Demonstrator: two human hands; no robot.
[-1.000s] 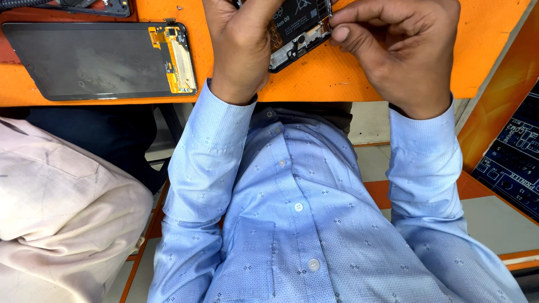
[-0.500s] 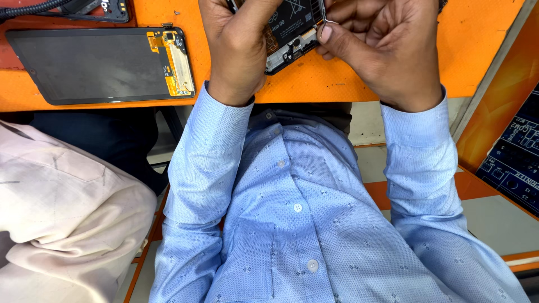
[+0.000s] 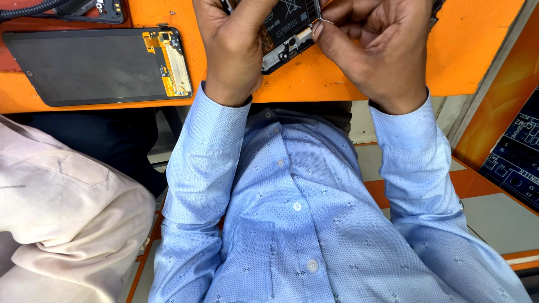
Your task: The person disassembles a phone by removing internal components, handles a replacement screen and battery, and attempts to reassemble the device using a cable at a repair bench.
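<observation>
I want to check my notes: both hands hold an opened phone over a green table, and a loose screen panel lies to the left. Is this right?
Not quite: the table is orange, not green, as the head view shows. The rest stands: the left hand and right hand hold the opened phone, and the loose screen panel lies to the left.

Detached phone screen (image 3: 95,66), perhaps cracked

An opened phone (image 3: 283,33), black inside, battery and small board parts exposed, sits tilted at twelve o'clock over the orange bench, its lower corner pointing toward six, the upper part cropped.
</observation>
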